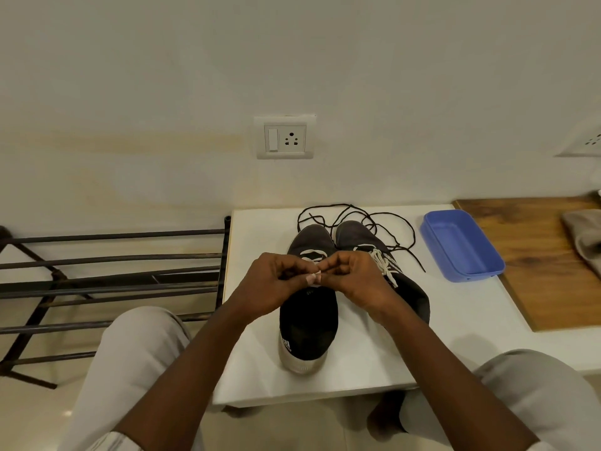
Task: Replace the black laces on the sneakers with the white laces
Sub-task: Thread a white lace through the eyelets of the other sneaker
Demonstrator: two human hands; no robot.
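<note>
Black laces (370, 222) lie loose on the desk (357, 369) behind both sneakers — removal is done. I judge the right sneaker (413, 297) finished. Left grip (273, 283) and right grip (354, 278) pinch the white lace (313, 278) over the left sneaker (309, 320) — upper lacing remains.

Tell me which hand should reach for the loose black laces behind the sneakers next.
Right, probably. The black laces lie mostly behind the right sneaker, nearer the right hand. Both hands pinch the white lace, so the left hand would need to hold it alone.
</note>
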